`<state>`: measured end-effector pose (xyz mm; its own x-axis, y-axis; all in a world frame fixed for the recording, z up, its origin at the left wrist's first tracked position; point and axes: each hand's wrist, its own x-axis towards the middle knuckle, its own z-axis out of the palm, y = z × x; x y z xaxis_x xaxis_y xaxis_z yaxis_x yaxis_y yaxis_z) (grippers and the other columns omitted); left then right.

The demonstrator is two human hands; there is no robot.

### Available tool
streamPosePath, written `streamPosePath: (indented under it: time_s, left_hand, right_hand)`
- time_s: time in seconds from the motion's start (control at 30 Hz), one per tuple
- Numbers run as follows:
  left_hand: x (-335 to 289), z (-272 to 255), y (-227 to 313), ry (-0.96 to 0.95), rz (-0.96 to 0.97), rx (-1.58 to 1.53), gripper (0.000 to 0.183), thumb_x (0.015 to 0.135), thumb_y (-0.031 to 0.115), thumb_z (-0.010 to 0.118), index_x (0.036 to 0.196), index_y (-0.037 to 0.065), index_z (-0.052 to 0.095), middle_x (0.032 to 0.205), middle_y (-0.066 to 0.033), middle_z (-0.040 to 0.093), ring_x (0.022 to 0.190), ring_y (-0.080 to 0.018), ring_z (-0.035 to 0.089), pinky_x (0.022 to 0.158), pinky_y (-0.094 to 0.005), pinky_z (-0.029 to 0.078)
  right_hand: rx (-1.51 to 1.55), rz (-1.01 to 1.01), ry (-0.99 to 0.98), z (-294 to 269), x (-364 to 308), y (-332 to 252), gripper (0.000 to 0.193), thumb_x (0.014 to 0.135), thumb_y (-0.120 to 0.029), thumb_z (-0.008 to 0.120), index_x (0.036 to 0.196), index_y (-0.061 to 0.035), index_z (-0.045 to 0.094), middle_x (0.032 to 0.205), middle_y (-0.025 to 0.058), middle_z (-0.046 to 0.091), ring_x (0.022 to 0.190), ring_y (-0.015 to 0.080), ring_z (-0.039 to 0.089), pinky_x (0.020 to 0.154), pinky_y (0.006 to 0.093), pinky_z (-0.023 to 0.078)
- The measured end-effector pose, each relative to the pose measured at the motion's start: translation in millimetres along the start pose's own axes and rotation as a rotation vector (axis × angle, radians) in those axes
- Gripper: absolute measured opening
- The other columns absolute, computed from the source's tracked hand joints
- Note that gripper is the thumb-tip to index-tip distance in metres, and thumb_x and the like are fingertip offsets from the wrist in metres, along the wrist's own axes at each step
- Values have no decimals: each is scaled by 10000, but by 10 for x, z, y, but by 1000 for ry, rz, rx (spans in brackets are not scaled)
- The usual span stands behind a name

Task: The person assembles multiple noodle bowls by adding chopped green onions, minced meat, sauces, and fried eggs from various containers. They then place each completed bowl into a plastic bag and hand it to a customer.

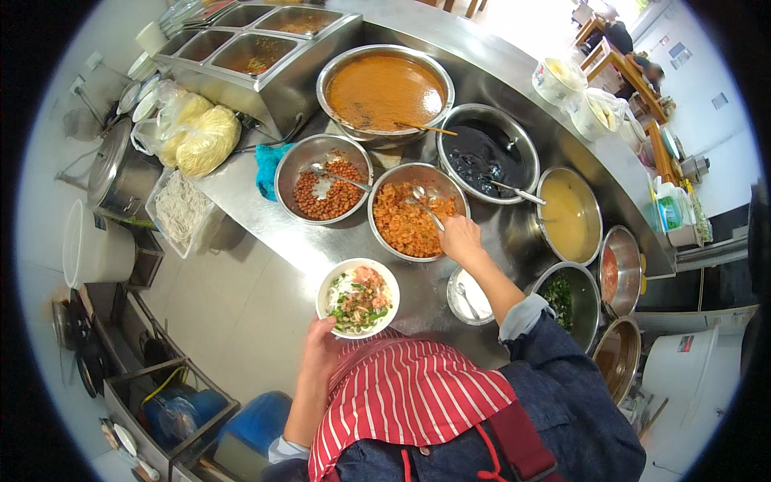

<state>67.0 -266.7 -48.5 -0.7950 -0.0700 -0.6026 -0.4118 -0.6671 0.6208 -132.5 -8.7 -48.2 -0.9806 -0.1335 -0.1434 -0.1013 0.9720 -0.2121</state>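
Note:
My left hand point(322, 344) grips the side of a white bowl point(320, 287) close to my striped apron. The bowl holds pale noodles topped with chopped green onion, minced brown topping and orange-pink pieces. My right hand point(460, 238) is closed on the handle of a metal spoon point(426, 204), its head resting in a steel bowl of chopped orange-red food point(399, 223). Left of that steel bowl stands another with reddish-brown beans or peanuts point(325, 196) and its own spoon. A small container of white powder point(474, 294) with a spoon sits below my right wrist.
Behind are a large basin of orange-brown sauce point(385, 84) and a bowl of dark liquid point(482, 153). Rightward stand bowls of yellowish liquid point(564, 209) and chopped greens point(556, 299). At left are bagged yellow noodles point(207, 143), a tub of white noodles point(183, 209) and a teal cloth point(271, 170).

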Motion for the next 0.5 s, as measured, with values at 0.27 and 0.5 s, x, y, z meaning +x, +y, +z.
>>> streamPosePath:
  time_s: [0.27, 0.5]
  left_hand:
    - [-110, -64, -10, -30, -10, -30, 637, 745, 211, 571, 1313, 44, 339, 1246, -118, 460, 1117, -251, 476, 913, -467, 417]
    - [-147, 151, 24, 19, 43, 65, 628, 743, 297, 580, 1267, 2, 395, 1208, -152, 512, 1067, -286, 533, 882, -490, 449]
  right_hand:
    - [32, -179, 509, 40, 244, 265, 83, 767, -73, 545, 770, -7, 596, 786, 171, 598, 752, 370, 597, 678, 458, 483]
    - [452, -74, 162, 220, 294, 393, 158, 741, -97, 603, 859, -118, 706, 806, 185, 629, 764, 302, 628, 672, 372, 496]
